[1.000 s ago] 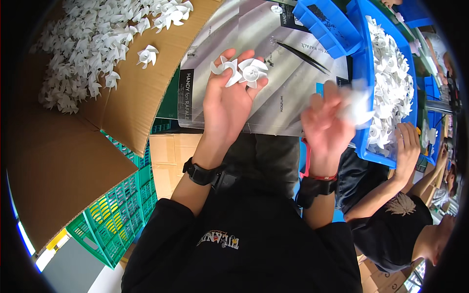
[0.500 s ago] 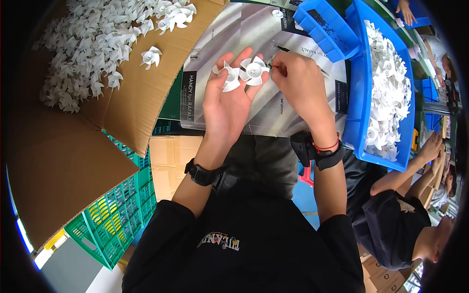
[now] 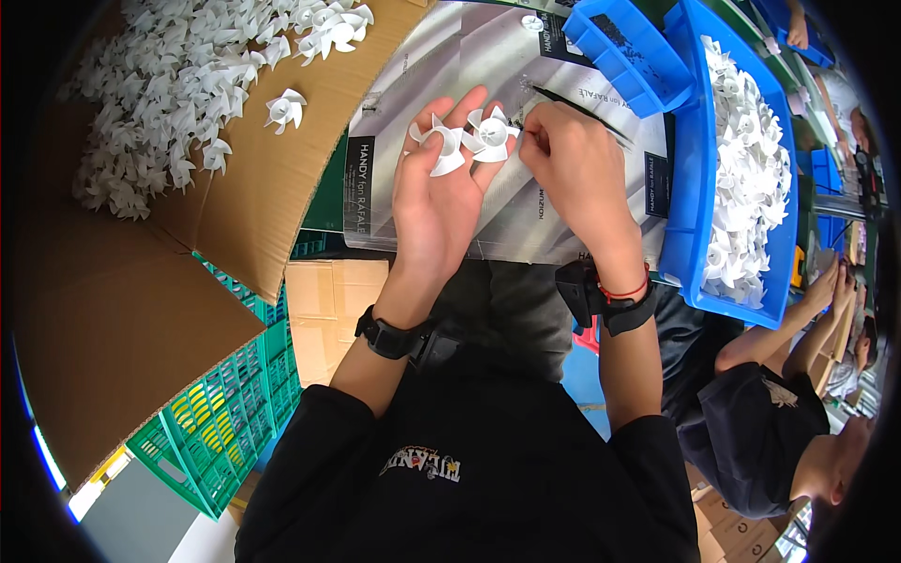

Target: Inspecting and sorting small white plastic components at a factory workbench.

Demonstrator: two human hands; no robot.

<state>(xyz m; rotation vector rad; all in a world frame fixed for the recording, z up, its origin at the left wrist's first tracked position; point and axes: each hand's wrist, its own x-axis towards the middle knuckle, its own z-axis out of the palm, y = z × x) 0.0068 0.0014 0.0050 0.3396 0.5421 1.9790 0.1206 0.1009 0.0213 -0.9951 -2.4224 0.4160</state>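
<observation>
My left hand (image 3: 434, 192) is palm up, its fingers curled under two small white fan wheels. One fan wheel (image 3: 445, 148) is held down by the thumb; the other fan wheel (image 3: 490, 133) rests at the fingertips. Close by on the right, my right hand (image 3: 574, 159) has thumb and forefinger pinched together. Whatever lies in that pinch is hidden or too small to make out. A slim dark pointed tool (image 3: 615, 134) shows just beyond the right knuckles; I cannot tell whether it lies on the printed sheet (image 3: 507, 225) or touches the hand.
At the left, a cardboard box (image 3: 310, 122) holds a heap of white fan wheels. A blue tray (image 3: 690, 225) full of them stands at the right, beside a smaller blue bin (image 3: 601, 70) with tiny dark pieces. Green crates (image 3: 216, 413) stand lower left. A co-worker (image 3: 751, 432) sits at the right.
My right hand has shifted slightly, and more of the dark tool shows beyond it. The fan wheel at my left fingertips has turned a little. Both fan wheels stay in my left hand.
</observation>
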